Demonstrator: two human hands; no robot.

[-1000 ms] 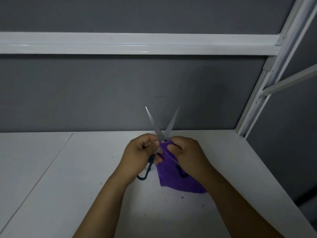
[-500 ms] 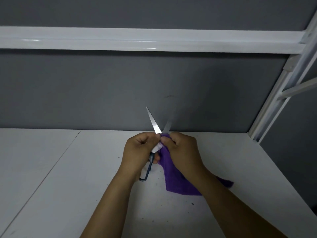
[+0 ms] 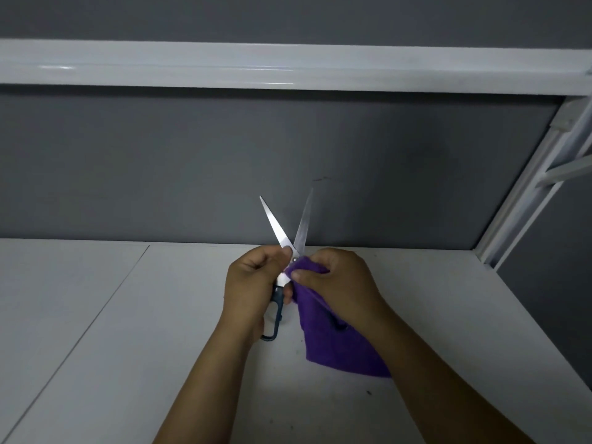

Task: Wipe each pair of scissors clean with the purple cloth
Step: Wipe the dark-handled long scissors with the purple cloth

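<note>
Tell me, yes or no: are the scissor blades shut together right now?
No, the scissors have their two blades spread in a V above the left hand and the cloth.

Left hand (image 3: 253, 283): grips the steel-bladed, dark-handled scissors (image 3: 282, 235) near the pivot, blades spread and pointing up.
Right hand (image 3: 336, 283): pinches the purple cloth (image 3: 333, 344) against the pivot.
Surface: white table (image 3: 96, 347).

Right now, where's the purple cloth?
Head view, centre-right: the purple cloth hangs from the right hand, pinched against the scissors near their pivot, over the white table.
</note>
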